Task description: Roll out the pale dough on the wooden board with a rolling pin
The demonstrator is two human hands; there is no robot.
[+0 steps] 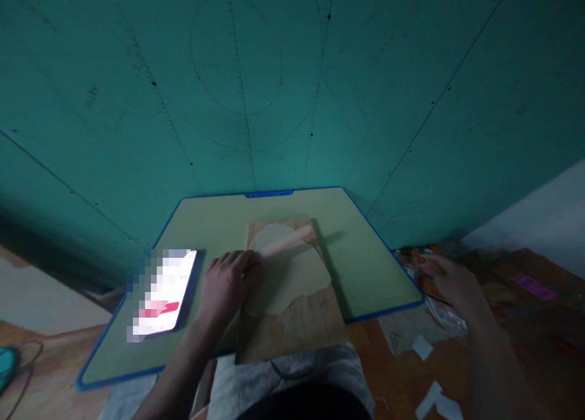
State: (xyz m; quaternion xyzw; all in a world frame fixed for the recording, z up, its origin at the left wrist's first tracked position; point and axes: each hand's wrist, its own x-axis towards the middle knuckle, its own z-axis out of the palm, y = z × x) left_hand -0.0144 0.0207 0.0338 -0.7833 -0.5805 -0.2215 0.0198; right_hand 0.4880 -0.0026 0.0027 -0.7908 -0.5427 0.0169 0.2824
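A flat, irregular sheet of pale dough is spread over a wooden board. My left hand is closed around the near left end of a slim rolling pin, at the left edge of the board. The pin lies slantwise across the upper part of the dough, its far end blurred. Off to the right, beyond the table's edge, my right hand is at a crumpled clear plastic bag. Its fingers look partly stretched out and apart, though dim and blurred; I see nothing held in them.
The board rests on a small pale folding table with a blue rim, its near end overhanging my lap. Left of the board lies a lit phone. A green wall rises behind. White paper scraps litter the brown floor at right.
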